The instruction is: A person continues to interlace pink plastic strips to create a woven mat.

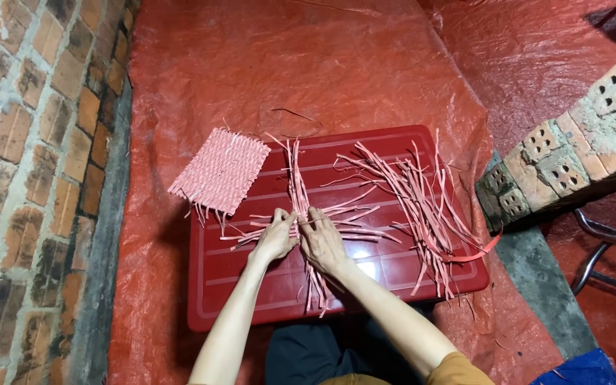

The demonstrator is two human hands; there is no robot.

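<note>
While 1 woven mat point(220, 170) of pink strips already lies complete, up and to the left of the fingers and half off the corner of the red plastic lid point(393, 274), a 2nd weave appears only just begun. Its few crossed strips point(301, 214) sit directly under the fingertips: a vertical bundle running away from and back toward the person, with several horizontal strips laid across it. Judged from this, most of the interlacing is yet to come. The left hand point(274, 239) and right hand point(322, 241) meet at the crossing, fingers curled narrow and pinching the strips between thumb and fingertips, the 2 hands touching. A loose pile of unused strips point(422, 203) waits to the right of the fingers. The lid rests on a red tarpaulin point(336, 64).
</note>
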